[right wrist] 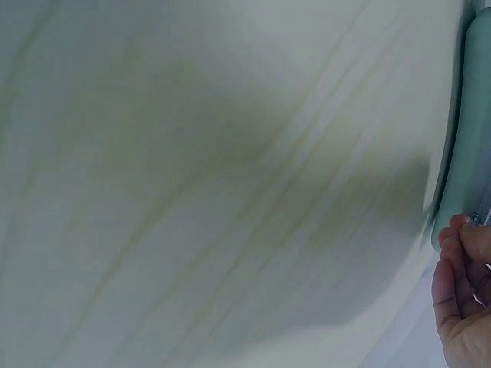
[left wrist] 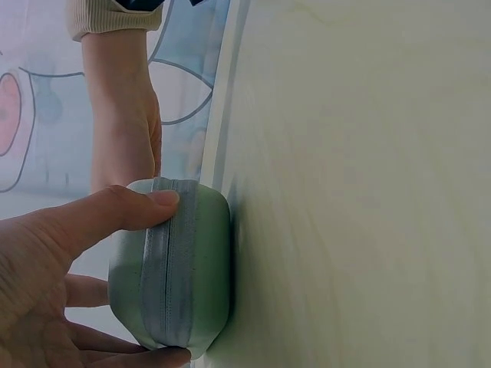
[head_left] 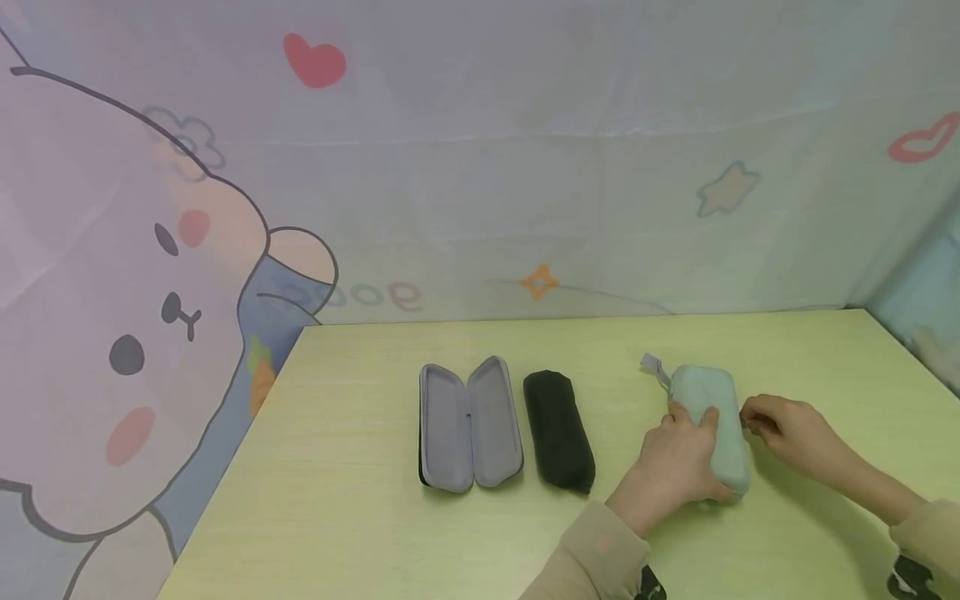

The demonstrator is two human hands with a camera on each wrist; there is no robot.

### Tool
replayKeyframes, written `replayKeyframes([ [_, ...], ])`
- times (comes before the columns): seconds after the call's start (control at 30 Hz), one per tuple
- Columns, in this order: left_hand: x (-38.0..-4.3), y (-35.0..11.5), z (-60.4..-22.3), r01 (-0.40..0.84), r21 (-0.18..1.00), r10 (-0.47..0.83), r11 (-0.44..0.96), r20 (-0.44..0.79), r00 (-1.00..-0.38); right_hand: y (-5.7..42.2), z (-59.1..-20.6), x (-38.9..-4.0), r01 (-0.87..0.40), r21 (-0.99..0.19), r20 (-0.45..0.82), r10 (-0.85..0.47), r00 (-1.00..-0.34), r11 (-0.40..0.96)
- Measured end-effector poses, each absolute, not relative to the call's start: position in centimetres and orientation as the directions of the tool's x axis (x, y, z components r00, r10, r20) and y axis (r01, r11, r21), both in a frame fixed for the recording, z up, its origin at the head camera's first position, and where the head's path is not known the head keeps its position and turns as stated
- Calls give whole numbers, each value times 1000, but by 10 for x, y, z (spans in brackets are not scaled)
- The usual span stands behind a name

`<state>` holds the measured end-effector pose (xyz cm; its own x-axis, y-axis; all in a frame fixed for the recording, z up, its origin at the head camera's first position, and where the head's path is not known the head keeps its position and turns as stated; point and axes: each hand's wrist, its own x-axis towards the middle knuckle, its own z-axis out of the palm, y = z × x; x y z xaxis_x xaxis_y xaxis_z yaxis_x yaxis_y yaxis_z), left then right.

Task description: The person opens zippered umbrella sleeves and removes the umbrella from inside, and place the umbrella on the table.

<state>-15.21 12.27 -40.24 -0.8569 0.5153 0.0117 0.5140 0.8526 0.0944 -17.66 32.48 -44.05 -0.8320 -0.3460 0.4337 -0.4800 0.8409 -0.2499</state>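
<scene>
A mint-green zippered case (head_left: pixel 703 385) lies on the right half of the table, a small loop strap (head_left: pixel 656 367) at its far left corner. My left hand (head_left: pixel 675 460) grips it from the left and near end. In the left wrist view, the left thumb (left wrist: pixel 163 198) sits on the grey zipper band (left wrist: pixel 170 268) while fingers curl under the other side. At the case's right side is my right hand (head_left: pixel 797 433). The right wrist view shows its thumb and index finger pinching at the small metal zipper pull (right wrist: pixel 475 219), mostly hidden by the fingertips.
Left of the green case lies a black soft pouch (head_left: pixel 558 429). Beside it an opened hard case with grey lining (head_left: pixel 447 425) stands with both halves spread. A printed cloth backdrop (head_left: pixel 465 192) hangs behind the table's far edge (head_left: pixel 570 321).
</scene>
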Motion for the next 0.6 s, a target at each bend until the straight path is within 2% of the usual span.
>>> replayKeyframes([
  [0.2, -152, 122, -402, 512, 90, 512, 854, 19, -859, 323, -439, -174, -503, -244, 449, -363, -817, 829],
  [0.6, -152, 123, -403, 515, 84, 516, 853, 13, -856, 322, -439, -166, -499, -271, 428, -361, -829, 823],
])
